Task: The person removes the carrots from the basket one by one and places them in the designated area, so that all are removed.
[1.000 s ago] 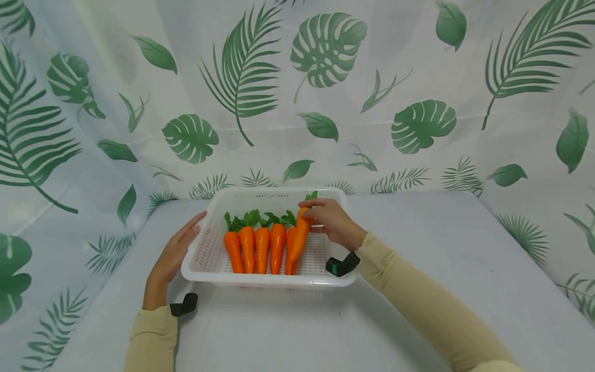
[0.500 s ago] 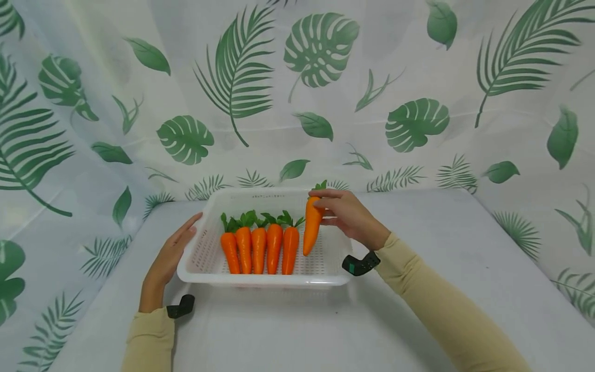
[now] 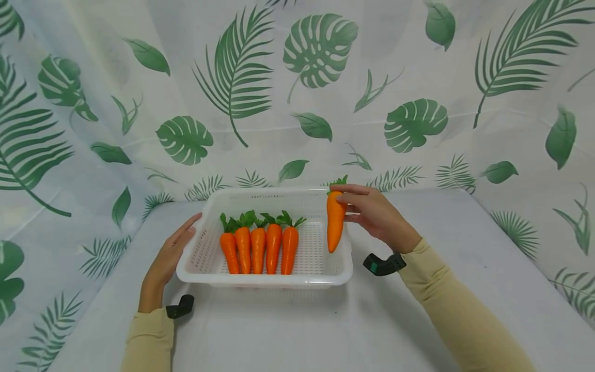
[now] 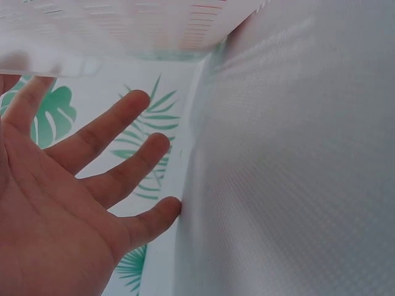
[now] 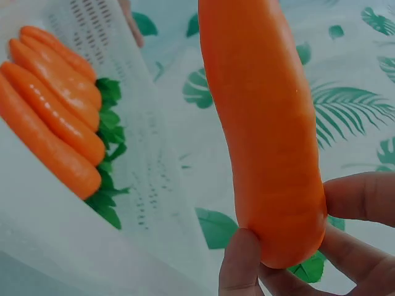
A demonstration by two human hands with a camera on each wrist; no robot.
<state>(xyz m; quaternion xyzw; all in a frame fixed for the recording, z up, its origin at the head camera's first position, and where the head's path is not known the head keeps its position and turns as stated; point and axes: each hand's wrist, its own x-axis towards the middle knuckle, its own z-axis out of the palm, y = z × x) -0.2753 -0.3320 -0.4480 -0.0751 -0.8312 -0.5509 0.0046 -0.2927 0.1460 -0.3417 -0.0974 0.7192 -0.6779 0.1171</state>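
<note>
Right hand (image 3: 378,214) pinches a carrot (image 3: 335,222) by its thick end above the right side of a slotted basket (image 3: 265,279); left hand (image 3: 167,256), spread wide, touches its left side; five carrots (image 3: 257,250) lie inside

Leafy orange carrot (image 3: 335,225) aloft, tip down, near white basket (image 3: 265,280), five carrots (image 3: 257,250) inside

Carrots (image 3: 257,250): 6 total, 5 in the basket (image 3: 265,279), 1 held carrot (image 3: 335,222) in the right hand (image 3: 381,216). Baskets: 1. Hands: 2, that one plus the left hand (image 3: 165,258). Sleeves (image 3: 149,336): 2. Black wrist devices (image 3: 180,307): 2, one per side. Tables (image 3: 260,336): 1. Leaf tops (image 3: 249,218): 1 on the held carrot; basket ones overlap, no clean count. Printed leaves (image 3: 153,55): dozens, some cropped at the edges.
</note>
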